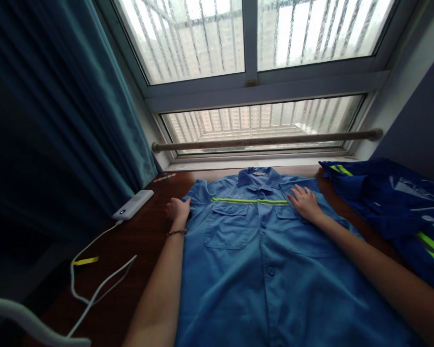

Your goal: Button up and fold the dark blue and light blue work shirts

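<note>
A light-blue short-sleeved work shirt (pixel 235 270) lies front side up on the brown wooden table, collar toward the window. It is buttoned down the front and has two chest pockets and a yellow-green stripe across the chest. My left hand (pixel 178 209) is at the end of the left-hand sleeve (pixel 198 193), its fingers curled in and the thumb against the cloth; the fingertips are partly hidden. Flat on the chest, over the right-hand end of the stripe, rests my right hand (pixel 305 202) with its fingers spread.
A dark-blue garment (pixel 390 202) with yellow-green stripes lies to the right. On the left are a white power bank (pixel 133 204) and its white cable (pixel 104 284) with a yellow tag (pixel 86 261). Blue curtains (pixel 94 96) hang beside the window; a rail (pixel 267 142) crosses it.
</note>
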Available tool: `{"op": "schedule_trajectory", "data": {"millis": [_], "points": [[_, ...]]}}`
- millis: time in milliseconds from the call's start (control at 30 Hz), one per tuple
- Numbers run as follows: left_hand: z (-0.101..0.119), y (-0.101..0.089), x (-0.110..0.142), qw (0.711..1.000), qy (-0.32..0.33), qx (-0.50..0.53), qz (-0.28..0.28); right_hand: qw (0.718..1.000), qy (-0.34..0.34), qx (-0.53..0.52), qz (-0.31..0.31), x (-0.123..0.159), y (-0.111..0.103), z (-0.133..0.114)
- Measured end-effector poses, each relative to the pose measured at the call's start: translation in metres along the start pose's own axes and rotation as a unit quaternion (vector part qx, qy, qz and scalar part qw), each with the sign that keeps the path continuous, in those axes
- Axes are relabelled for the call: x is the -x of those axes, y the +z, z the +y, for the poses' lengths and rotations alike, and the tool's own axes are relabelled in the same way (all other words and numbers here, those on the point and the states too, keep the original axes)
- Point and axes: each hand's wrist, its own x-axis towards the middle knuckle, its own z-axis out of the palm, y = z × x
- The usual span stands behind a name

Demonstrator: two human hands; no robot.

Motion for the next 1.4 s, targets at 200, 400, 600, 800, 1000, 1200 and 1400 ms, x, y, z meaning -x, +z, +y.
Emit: {"op": "schedule_trajectory", "data": {"millis": [200, 400, 600, 800, 1000, 1200, 1400], "points": [[-0.004, 0.004, -0.013, 0.968, -0.028, 0.199, -0.151, 1.000, 0.001, -0.012, 0.025, 0.003, 0.022, 0.006], [0.017, -0.009, -0.010, 0.890, -0.004, 0.415, -0.188, 1.000, -0.011, -0.013, 0.025, 0.003, 0.019, 0.007], [0.036, -0.029, 0.012, 0.771, 0.085, 0.475, -0.415, 0.999, -0.016, -0.006, 0.027, 0.004, 0.019, 0.005], [0.052, 0.006, 0.030, 0.851, 0.280, 0.256, -0.362, 1.000, -0.018, -0.006, 0.025, 0.004, 0.016, 0.005], [0.049, 0.035, 0.069, 0.862, 0.430, -0.080, -0.258, 1.000, -0.018, -0.002, -0.008, 0.008, 0.019, 0.002], [0.062, 0.049, 0.052, 0.878, 0.355, -0.057, -0.317, 0.993, -0.030, -0.108, -0.032, -0.016, -0.009, 0.020], [0.095, 0.053, 0.010, 0.941, 0.119, 0.206, -0.240, 0.962, 0.232, -0.145, 0.007, -0.077, -0.020, 0.081]]}}
